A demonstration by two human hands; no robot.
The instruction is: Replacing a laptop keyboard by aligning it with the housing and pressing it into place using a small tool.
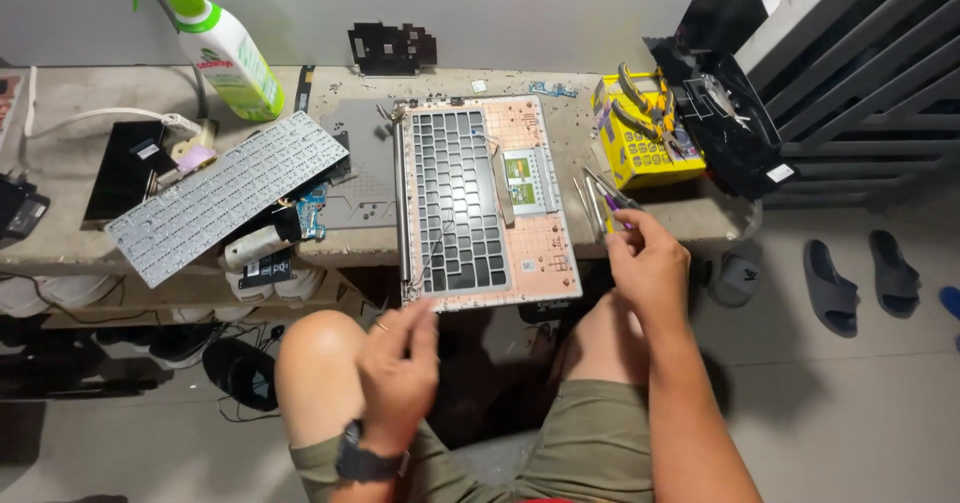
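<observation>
Laptop shell [487, 203] on tabletop [90, 233]: left hand [398, 373] fingers loosely curled, empty, just below its near edge; right hand [648, 263] fingers pinch tweezers [603, 195] beside its right edge.

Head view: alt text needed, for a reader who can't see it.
Opened laptop shell with an empty keyboard frame lies on a cluttered bench; the left hand touches its near edge, the right hand holds thin tools. A detached keyboard lies left.

Both hands [400, 358] raised (fingers curled)
</observation>
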